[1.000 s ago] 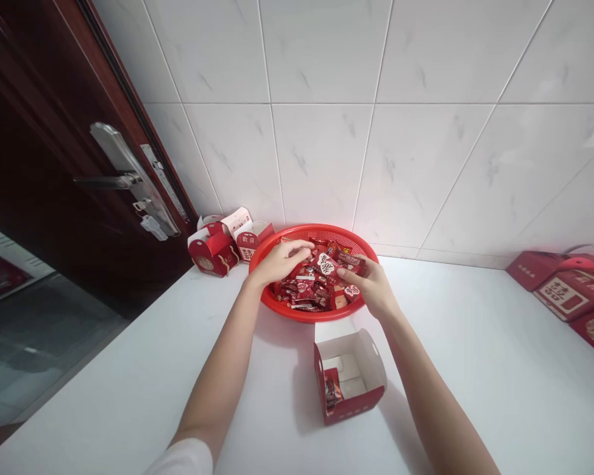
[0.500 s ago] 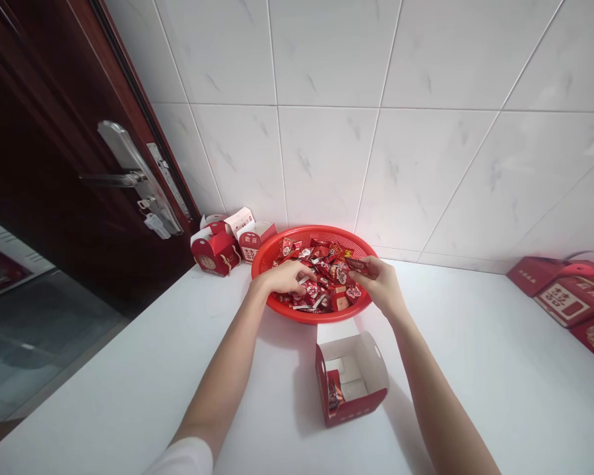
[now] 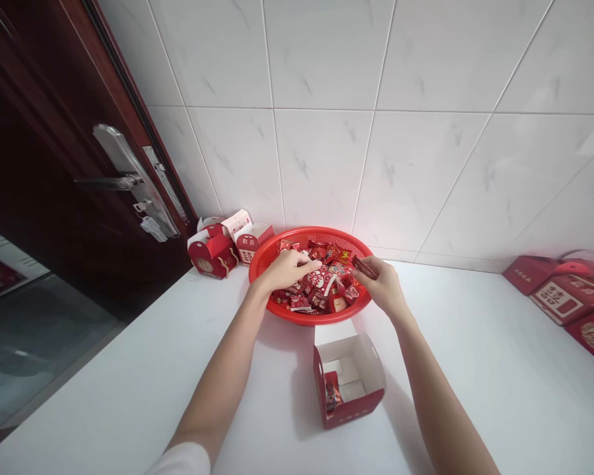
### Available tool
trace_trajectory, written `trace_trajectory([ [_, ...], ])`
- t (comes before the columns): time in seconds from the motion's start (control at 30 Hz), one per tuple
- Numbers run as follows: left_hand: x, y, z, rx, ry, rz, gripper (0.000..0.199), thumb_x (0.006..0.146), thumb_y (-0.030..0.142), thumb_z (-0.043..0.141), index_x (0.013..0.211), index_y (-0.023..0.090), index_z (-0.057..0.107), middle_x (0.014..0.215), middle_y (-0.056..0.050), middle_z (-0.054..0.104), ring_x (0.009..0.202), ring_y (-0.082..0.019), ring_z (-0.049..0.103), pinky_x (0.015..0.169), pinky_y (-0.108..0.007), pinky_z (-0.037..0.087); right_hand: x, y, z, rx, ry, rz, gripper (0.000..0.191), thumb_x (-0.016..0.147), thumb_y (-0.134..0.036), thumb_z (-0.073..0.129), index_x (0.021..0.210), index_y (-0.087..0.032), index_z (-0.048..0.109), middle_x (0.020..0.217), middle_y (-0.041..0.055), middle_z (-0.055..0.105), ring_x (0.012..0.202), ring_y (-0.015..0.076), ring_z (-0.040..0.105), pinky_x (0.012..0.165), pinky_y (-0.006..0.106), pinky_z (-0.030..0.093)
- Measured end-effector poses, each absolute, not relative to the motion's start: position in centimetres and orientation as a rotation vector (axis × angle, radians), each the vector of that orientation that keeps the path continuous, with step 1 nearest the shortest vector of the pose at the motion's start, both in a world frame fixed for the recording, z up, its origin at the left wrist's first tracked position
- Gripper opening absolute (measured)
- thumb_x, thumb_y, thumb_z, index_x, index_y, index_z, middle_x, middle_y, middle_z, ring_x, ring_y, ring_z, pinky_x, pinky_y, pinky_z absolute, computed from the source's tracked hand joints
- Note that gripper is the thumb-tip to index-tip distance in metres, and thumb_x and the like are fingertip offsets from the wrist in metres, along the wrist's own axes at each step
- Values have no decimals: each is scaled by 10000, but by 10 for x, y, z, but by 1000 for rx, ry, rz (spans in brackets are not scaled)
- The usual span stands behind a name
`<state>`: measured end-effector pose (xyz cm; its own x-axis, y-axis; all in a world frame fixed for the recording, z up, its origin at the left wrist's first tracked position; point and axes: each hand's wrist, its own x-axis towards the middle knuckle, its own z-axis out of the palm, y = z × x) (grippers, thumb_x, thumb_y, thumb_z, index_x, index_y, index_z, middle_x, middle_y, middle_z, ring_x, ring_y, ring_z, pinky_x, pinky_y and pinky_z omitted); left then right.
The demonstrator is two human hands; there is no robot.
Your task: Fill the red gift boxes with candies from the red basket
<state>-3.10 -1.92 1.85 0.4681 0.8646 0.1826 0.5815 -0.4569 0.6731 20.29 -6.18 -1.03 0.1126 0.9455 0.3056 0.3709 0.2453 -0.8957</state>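
So much red here: basket [image 3: 304,318] solid bright red; candies [image 3: 317,280] red with white lettering and a dash of yellow; box [image 3: 352,410] deep red outside, plain white inside. Boxes at far right [image 3: 557,300] are red with cream prints. Table [image 3: 129,389] white, tiles [image 3: 321,165] white with grey veins, door [image 3: 44,99] dark reddish-brown, handle [image 3: 106,183] silver, sleeve [image 3: 183,458] white.

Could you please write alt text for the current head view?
A person's right hand holds a dark red packet at a red basket of wrapped sweets, with the left hand over them. Nearer the camera, an open red box has a red packet inside; more red boxes sit left and right.
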Motion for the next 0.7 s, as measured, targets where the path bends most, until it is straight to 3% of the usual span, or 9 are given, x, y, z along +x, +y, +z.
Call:
trace_trajectory([
  [0.1, -26, -22, 19, 2196, 1194, 776, 548, 878, 561, 526, 544, 200, 284, 530, 47, 270, 513, -93, 295, 515, -266, 230, 200, -63, -10, -1275, -1465, 693, 223, 734, -428, 672, 709, -217, 605, 607, -4, 603, 591, 179, 538, 576, 308, 420],
  [0.37, -18, -28, 21, 2221, 1247, 896, 554, 898, 532, 501, 543, 205, 230, 521, 44, 236, 513, -98, 263, 518, -283, 209, 186, -66, -9, -1102, -1504, 845, 366, 836, -568, 608, 861, -209, 672, 780, 52, 709, 700, 206, 630, 645, 330, 481],
  [0.47, -14, -29, 20, 2201, 1248, 939, 562, 896, 552, 500, 536, 207, 241, 498, 46, 251, 504, -101, 281, 508, -275, 227, 181, -68, -7, -1049, -1578, 849, 378, 843, -575, 626, 882, -204, 687, 717, 23, 663, 669, 187, 600, 627, 313, 462],
  [0.57, -13, -30, 20, 2139, 1223, 915, 568, 892, 601, 499, 518, 203, 345, 469, 38, 386, 478, -108, 377, 502, -264, 300, 178, -69, -9, -1023, -1603, 922, 376, 811, -569, 678, 919, -209, 683, 613, -21, 582, 604, 176, 566, 607, 313, 464],
  [0.7, -25, -21, 17, 2030, 1207, 789, 511, 946, 577, 398, 707, 176, 605, 656, -24, 672, 575, -163, 595, 561, -267, 434, 178, -65, -15, -972, -1410, 996, 391, 776, -578, 710, 911, -215, 662, 722, 13, 661, 733, 219, 641, 695, 349, 513],
])
